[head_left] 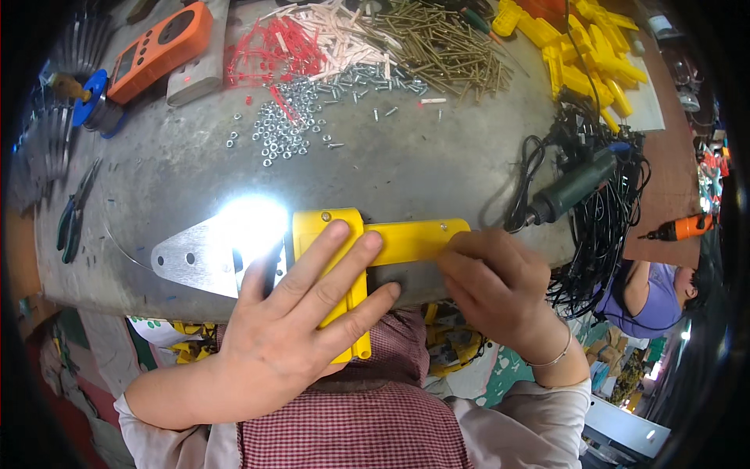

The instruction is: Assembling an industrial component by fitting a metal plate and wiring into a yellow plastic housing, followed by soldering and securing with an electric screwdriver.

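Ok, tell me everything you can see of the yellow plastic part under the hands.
The yellow plastic part is a glossy, L-shaped moulded housing at the near edge of the grey metal table. One arm runs rightward, the other toward the person. Small screws show near its top edge. The left hand lies flat over its corner; the right hand grips its right end. Its left side meets a glaring metal plate.

We look steeply down from head height through a single wide fisheye view, close enough that our own hands, the left hand (293, 328) and the right hand (496, 285), fill the lower centre of the frame, with our forearms entering from the lower edge. The grey metal table (422, 156) spreads away from us toward the top of the frame, its edges bending toward the dark rim. At the right edge we glimpse the floor level below the table, where another person (660, 293) sits.
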A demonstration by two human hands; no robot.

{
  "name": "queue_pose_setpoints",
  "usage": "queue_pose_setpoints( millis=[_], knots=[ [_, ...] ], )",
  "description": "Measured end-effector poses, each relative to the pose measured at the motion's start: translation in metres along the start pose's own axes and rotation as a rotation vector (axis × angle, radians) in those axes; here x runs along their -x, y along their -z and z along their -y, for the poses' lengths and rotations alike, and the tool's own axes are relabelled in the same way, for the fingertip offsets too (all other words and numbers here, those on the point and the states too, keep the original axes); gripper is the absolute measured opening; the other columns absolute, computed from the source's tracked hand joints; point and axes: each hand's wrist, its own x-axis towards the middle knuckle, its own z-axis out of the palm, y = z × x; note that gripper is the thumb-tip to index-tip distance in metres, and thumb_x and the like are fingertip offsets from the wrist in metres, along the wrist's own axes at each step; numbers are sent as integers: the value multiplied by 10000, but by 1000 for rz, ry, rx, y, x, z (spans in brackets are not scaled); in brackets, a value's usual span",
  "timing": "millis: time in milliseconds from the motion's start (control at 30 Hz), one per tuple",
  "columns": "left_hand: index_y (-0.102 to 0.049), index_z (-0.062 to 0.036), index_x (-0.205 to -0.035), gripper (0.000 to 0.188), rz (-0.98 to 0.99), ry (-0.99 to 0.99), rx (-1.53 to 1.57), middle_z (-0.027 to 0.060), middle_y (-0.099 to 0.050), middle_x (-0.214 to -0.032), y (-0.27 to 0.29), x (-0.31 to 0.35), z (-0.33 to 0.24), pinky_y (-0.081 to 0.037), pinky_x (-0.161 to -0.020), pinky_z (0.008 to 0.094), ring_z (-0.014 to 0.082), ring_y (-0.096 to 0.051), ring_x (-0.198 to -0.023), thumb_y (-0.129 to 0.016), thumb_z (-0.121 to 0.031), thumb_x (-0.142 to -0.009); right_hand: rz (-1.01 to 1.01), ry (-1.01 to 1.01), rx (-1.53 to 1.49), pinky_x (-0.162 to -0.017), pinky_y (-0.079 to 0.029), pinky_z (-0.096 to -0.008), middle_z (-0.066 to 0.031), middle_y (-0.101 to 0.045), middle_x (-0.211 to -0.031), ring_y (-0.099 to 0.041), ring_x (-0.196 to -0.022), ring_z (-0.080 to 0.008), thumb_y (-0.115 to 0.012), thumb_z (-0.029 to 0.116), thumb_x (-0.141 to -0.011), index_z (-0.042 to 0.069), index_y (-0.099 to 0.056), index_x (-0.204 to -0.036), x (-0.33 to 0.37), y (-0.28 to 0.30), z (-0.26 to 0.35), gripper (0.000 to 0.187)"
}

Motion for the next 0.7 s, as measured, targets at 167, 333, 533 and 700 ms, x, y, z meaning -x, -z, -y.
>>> queue_pose_setpoints(
  millis=[167, 333, 533, 700],
  knots=[
    [-540, -220, -1327, 675, -33, -32, -54, 134, -379, -1486, -6, 6, 1, -239, -1074, 567, 338, -354, -1374, -701, -394, -694, 48, -22, 12, -574, -534, -315, -93, -609, -938, -632, -727, -228, -654, -10, -636, 37, -666, -946, 9, 0, 2, 315],
    [-565, -183, -1305, 641, 19, -56, 103, 130, -480, -1407, 25, 0, 8, -250, -1062, 567, 319, -450, -1307, -626, -504, -755, -33, -181, -102, -566, -528, -317, -86, -650, -911, -640, -667, -229, -716, 10, -682, 51, -672, -956, 6, 10, 8, 280],
    [-640, -29, -902, 232, -286, -50, -171, 109, -587, -888, 33, -73, 65, -478, -779, 394, 326, -565, -902, -684, -15, -675, -198, -534, -245, -559, -493, -262, -92, -655, -749, -650, -630, -175, -711, 8, -763, -3, -690, -885, 11, 27, 11, 125],
    [-605, -31, -840, 163, -161, -101, -343, 109, -595, -892, 12, -108, 93, -486, -796, 410, 311, -574, -922, -670, -25, -691, -220, -731, -526, -541, -495, -266, -88, -641, -734, -646, -628, -186, -713, 37, -766, 3, -668, -878, 18, 22, 28, 125]
  ],
)
